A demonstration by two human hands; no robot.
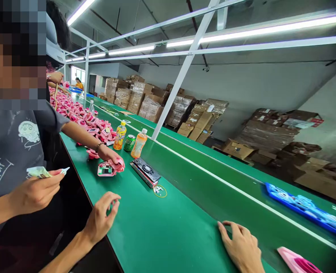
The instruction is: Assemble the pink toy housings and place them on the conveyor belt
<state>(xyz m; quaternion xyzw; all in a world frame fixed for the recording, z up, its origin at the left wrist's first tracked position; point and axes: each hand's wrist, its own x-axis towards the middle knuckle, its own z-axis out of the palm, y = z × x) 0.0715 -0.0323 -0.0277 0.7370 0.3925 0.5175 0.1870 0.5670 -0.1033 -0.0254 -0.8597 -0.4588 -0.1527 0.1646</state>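
My left hand [102, 216] is raised at the near edge of the green table [156, 223], its thumb and fingers curved with a gap between them and nothing held. Further right, my right hand [240, 244] touches the table top with bent, slightly spread fingers, also without anything in it. A pink plastic piece [297, 261] lies to the right of that hand. Beyond my left hand, a co-worker's hand [111, 154] holds a pink plastic housing [106, 169] with a green inside. The co-worker's other hand [37, 191] pinches a small crumpled wrapper or paper [39, 172].
A dark flat box [145, 171] and a yellow rubber band [165, 192] lie mid-table. Behind are an orange drink bottle [139, 144], a green can [130, 143] and a yellow-labelled bottle [120, 135]. Pink parts [82, 117] pile up left. A blue tray [307, 210] sits on the right.
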